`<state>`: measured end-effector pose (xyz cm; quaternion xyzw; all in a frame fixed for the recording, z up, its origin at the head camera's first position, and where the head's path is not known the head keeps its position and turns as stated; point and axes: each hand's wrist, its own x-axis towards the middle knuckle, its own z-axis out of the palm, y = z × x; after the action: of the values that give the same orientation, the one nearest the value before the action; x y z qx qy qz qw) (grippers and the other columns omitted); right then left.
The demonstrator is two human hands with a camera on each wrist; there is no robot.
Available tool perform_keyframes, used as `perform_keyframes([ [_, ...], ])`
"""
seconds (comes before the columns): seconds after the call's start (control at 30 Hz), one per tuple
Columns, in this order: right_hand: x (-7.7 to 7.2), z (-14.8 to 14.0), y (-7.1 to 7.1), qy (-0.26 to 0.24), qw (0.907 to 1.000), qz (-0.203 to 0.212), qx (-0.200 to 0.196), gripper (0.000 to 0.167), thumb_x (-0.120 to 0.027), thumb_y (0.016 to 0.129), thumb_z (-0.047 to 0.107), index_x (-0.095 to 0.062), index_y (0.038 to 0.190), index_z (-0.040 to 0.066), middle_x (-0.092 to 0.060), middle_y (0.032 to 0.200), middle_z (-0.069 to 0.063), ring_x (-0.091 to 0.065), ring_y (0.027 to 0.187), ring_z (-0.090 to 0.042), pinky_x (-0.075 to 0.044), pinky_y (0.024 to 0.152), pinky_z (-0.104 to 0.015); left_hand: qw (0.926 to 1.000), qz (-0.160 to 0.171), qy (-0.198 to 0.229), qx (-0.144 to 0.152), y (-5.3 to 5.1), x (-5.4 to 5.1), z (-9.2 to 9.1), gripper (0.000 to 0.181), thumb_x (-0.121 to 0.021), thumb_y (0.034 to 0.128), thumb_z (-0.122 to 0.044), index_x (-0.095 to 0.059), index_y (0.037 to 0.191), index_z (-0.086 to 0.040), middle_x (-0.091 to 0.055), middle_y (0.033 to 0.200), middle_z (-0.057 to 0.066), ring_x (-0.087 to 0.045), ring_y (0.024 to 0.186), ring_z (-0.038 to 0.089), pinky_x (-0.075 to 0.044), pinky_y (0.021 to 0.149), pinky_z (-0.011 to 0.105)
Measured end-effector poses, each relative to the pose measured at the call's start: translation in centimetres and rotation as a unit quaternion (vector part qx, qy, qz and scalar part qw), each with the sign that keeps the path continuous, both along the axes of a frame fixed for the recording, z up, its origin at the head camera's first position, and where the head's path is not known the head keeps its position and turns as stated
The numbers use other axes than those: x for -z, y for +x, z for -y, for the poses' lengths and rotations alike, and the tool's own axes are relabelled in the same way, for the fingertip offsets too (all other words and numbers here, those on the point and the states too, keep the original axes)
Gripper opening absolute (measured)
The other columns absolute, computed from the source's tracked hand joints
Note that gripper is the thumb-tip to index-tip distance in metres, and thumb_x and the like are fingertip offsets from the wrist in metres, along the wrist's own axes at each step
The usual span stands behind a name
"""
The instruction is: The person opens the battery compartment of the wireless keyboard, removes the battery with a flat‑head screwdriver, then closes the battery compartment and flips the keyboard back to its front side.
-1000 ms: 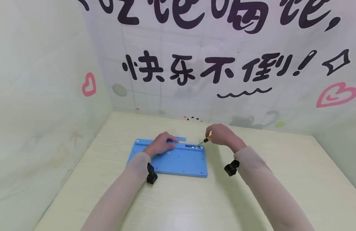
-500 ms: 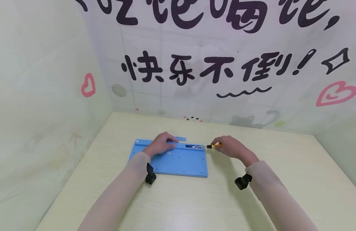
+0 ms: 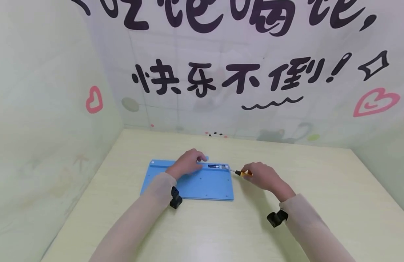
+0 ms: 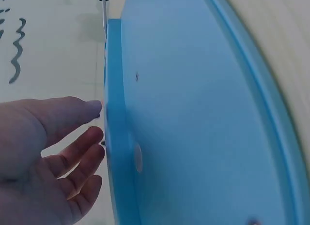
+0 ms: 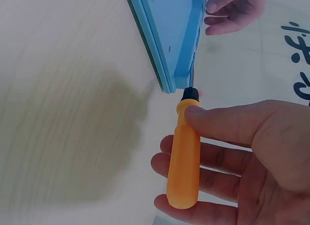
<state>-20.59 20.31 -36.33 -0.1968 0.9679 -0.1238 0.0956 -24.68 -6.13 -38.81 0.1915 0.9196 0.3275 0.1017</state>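
Note:
A blue keyboard lies underside up on the table, with an uncovered battery slot at the right end of its raised back ridge. My right hand grips a screwdriver by its orange handle, thumb on top near the black collar. The thin shaft slants low toward the right end of the slot; what its tip touches is too small to tell. My left hand is at the back ridge, its fingers loosely bent and holding nothing. Behind that hand, a small blue cover piece is mostly hidden.
The pale wooden table meets a printed cloth wall at the back. Cloth also hangs along the left and right sides. A black camera sits on the right wrist, another camera on the left.
My right hand has moved right and toward me, and the screwdriver has tipped from a steep slant to a low one. My left hand has shifted slightly, covering more of the blue cover piece.

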Motion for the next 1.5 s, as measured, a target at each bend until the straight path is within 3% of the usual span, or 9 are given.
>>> perform_keyframes([
  [0.2, 0.1, -0.1, 1.2, -0.036, 0.9994, 0.004, 0.002, 0.017, -0.064, 0.084, 0.008, -0.066, 0.100, 0.001, -0.056, 0.071, 0.000, -0.047, 0.059, -0.012, -0.040, 0.052, -0.028, 0.9965, -0.020, -0.029, 0.076, -0.3, -0.1, -2.1, 0.027, -0.061, 0.0871, -0.007, -0.062, 0.114, -0.011, -0.054, 0.106, 0.005, -0.051, 0.100, 0.019, -0.043, 0.085, 0.032],
  [0.33, 0.2, -0.3, 1.9, -0.050, 0.9986, 0.004, 0.015, 0.017, -0.064, 0.084, 0.007, -0.066, 0.099, -0.001, -0.055, 0.069, 0.000, -0.045, 0.057, -0.013, -0.039, 0.052, -0.027, 0.9929, -0.011, -0.050, 0.108, -0.7, 0.0, -2.9, 0.029, -0.062, 0.0866, -0.008, -0.061, 0.115, -0.013, -0.052, 0.109, 0.006, -0.049, 0.102, 0.019, -0.042, 0.086, 0.033],
  [0.6, 1.2, -1.2, 3.0, -0.069, 0.9970, -0.005, 0.035, 0.015, -0.064, 0.083, 0.006, -0.066, 0.095, -0.003, -0.054, 0.068, -0.001, -0.042, 0.055, -0.013, -0.037, 0.050, -0.027, 0.9875, 0.014, -0.099, 0.122, -1.5, -0.6, -3.7, 0.030, -0.063, 0.0864, -0.009, -0.062, 0.115, -0.019, -0.052, 0.108, 0.005, -0.048, 0.098, 0.017, -0.042, 0.086, 0.031],
  [0.9, 2.5, -2.1, 4.0, -0.071, 0.9934, -0.007, 0.090, 0.013, -0.066, 0.082, 0.005, -0.065, 0.091, -0.004, -0.056, 0.070, -0.003, -0.045, 0.059, -0.014, -0.040, 0.053, -0.028, 0.9719, -0.045, -0.167, 0.160, -1.8, -0.6, -3.6, 0.029, -0.064, 0.0868, -0.015, -0.064, 0.114, -0.026, -0.053, 0.101, -0.003, -0.050, 0.092, 0.012, -0.043, 0.083, 0.026],
  [1.23, 2.9, -2.7, 4.7, -0.094, 0.9850, 0.000, 0.144, 0.015, -0.064, 0.082, 0.007, -0.064, 0.092, -0.005, -0.059, 0.071, -0.005, -0.050, 0.058, -0.014, -0.042, 0.051, -0.028, 0.9643, -0.066, -0.177, 0.186, -1.8, -1.0, -4.1, 0.018, -0.065, 0.0854, -0.012, -0.065, 0.101, -0.022, -0.055, 0.102, -0.003, -0.048, 0.092, 0.013, -0.042, 0.083, 0.027],
  [1.37, 2.8, -3.1, 5.0, -0.094, 0.9814, 0.012, 0.167, 0.020, -0.065, 0.083, 0.009, -0.063, 0.095, -0.006, -0.058, 0.070, -0.005, -0.051, 0.056, -0.014, -0.041, 0.049, -0.029, 0.9558, -0.069, -0.197, 0.207, -2.0, -1.4, -4.5, 0.015, -0.065, 0.0848, -0.010, -0.064, 0.095, -0.020, -0.056, 0.102, -0.004, -0.047, 0.090, 0.014, -0.042, 0.080, 0.026],
  [1.5, 2.9, -3.3, 5.1, -0.091, 0.9806, 0.019, 0.173, 0.024, -0.066, 0.083, 0.013, -0.063, 0.097, -0.006, -0.058, 0.067, -0.004, -0.050, 0.053, -0.013, -0.041, 0.047, -0.028, 0.9387, -0.074, -0.245, 0.231, -2.2, -1.7, -4.9, 0.016, -0.063, 0.0863, -0.007, -0.060, 0.094, -0.020, -0.052, 0.098, -0.005, -0.046, 0.088, 0.013, -0.040, 0.073, 0.025],
])
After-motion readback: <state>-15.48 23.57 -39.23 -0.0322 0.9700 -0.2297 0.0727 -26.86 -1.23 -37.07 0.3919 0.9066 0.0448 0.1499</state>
